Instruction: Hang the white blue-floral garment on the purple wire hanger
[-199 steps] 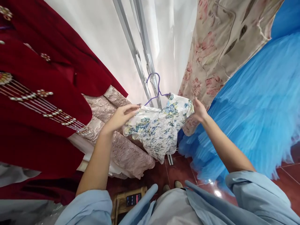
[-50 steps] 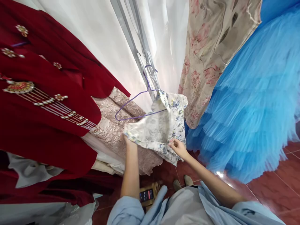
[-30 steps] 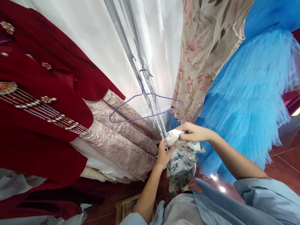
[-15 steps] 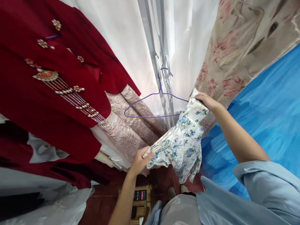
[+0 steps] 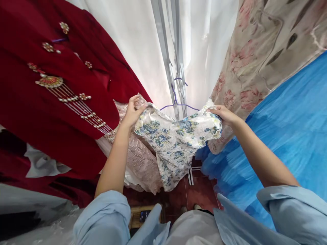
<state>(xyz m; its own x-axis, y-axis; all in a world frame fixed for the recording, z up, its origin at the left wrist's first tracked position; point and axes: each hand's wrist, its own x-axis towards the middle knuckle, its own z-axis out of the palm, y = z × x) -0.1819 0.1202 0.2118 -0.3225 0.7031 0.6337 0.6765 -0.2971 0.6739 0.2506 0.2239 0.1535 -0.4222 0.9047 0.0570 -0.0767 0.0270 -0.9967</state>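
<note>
A white dress with blue and yellow flowers (image 5: pixel 176 146) hangs spread between my hands. My left hand (image 5: pixel 133 112) pinches its left shoulder, and my right hand (image 5: pixel 221 113) grips the opposite shoulder. Behind the neckline is a purple wire hanger (image 5: pixel 175 101), hooked on a grey metal stand. The dress hides the hanger's lower bar and its two ends, so I cannot tell how far the shoulders sit over it.
Dark red garments (image 5: pixel 84 112) with beaded trim and a pink textured garment (image 5: pixel 143 160) hang on the left. To the right are a beige floral cloth (image 5: pixel 237 71) and a bright blue garment (image 5: pixel 276 126). A wooden stool (image 5: pixel 135 217) holding a phone stands below.
My left hand has risen from low down to the hanger's left side, lifting that shoulder. The dress is now spread across the front of the hanger. My right hand has barely moved.
</note>
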